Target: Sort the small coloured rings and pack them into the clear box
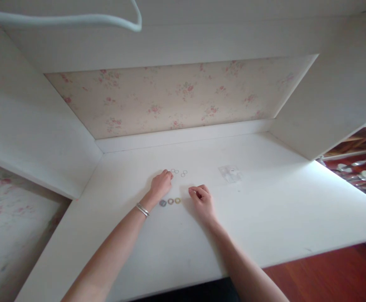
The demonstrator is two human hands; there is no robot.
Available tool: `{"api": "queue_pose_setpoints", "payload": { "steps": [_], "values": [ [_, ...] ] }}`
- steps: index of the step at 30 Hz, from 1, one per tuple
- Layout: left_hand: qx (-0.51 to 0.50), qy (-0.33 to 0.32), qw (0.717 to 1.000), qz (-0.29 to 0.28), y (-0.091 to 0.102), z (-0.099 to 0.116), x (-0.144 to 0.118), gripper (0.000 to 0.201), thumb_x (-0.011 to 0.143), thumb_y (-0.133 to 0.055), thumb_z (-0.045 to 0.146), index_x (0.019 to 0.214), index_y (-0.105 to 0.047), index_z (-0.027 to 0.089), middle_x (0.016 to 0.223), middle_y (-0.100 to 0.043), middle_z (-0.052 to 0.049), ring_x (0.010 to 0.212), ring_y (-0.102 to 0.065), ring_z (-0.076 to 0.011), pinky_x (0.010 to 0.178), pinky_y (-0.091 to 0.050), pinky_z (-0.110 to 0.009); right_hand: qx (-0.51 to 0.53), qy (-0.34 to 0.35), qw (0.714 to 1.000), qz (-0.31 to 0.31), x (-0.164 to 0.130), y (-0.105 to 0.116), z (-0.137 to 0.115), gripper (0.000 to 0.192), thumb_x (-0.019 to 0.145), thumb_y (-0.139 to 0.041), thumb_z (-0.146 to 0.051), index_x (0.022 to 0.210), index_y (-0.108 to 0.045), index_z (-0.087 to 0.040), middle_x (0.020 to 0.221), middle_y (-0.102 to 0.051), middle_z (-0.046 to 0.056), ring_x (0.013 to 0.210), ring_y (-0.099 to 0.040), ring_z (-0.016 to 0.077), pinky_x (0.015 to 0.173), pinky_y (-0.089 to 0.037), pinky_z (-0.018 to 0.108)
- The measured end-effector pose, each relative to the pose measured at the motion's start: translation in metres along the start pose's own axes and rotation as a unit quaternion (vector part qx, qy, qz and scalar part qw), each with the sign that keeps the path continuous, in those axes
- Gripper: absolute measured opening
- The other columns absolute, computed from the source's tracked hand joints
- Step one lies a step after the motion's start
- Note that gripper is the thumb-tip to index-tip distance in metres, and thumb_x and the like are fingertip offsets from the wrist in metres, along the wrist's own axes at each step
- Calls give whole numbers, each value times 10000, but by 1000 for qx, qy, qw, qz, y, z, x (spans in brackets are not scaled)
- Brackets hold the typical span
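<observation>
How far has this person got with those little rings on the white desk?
Three flat rings, one grey and two yellowish, already lie in a neat row between the hands. The left hand reaches a cluster of small thin rings behind them; the right hand rests curled beside the row, fingertips pinched together. The thin rings remain loose, and a small clear packet lies untouched to the right.

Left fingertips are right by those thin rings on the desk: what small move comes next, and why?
Probably pinch the nearest of the thin rings with the left hand, whose fingertips lie just beside them. The right hand rests curled near the three coloured discs, whether it holds anything I cannot tell.
</observation>
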State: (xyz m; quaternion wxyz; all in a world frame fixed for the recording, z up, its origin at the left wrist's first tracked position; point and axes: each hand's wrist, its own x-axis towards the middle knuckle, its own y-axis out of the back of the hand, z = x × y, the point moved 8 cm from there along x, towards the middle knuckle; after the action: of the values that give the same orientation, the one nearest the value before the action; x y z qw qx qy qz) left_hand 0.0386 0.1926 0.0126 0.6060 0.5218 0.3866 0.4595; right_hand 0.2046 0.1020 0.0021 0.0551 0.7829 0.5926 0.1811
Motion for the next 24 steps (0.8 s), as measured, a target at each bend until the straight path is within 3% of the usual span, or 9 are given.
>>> {"api": "queue_pose_setpoints", "payload": {
  "steps": [8, 14, 24],
  "values": [
    [-54, -46, 997, 8, 15, 12, -43, 219, 936, -366, 244, 1010, -569, 209, 1021, -583, -59, 901, -584, -173, 738, -406, -261, -7, 1, 1000, -5, -1, 0, -4, 269, 826, -493, -397, 815, -695, -219, 733, -538, 7, 611, -482, 120, 595, -391, 242],
    [-69, -116, 991, -24, 20, 32, -77, 197, 928, -382, 232, 975, -573, 239, 954, -589, -31, 797, -599, -162, 651, -399, -246, -7, 0, 1000, -9, -1, -1, -7, 274, 825, -491, -397, 789, -686, -209, 730, -540, 11, 617, -487, 125, 593, -390, 242],
    [-55, -138, 988, -44, 12, 43, -85, 221, 917, -385, 187, 993, -586, 238, 995, -596, -37, 822, -604, -169, 669, -424, -262, -9, -3, 1000, -14, -2, -1, -6, 270, 821, -489, -386, 787, -689, -207, 738, -552, 20, 621, -497, 126, 601, -403, 250]
  ]
}}
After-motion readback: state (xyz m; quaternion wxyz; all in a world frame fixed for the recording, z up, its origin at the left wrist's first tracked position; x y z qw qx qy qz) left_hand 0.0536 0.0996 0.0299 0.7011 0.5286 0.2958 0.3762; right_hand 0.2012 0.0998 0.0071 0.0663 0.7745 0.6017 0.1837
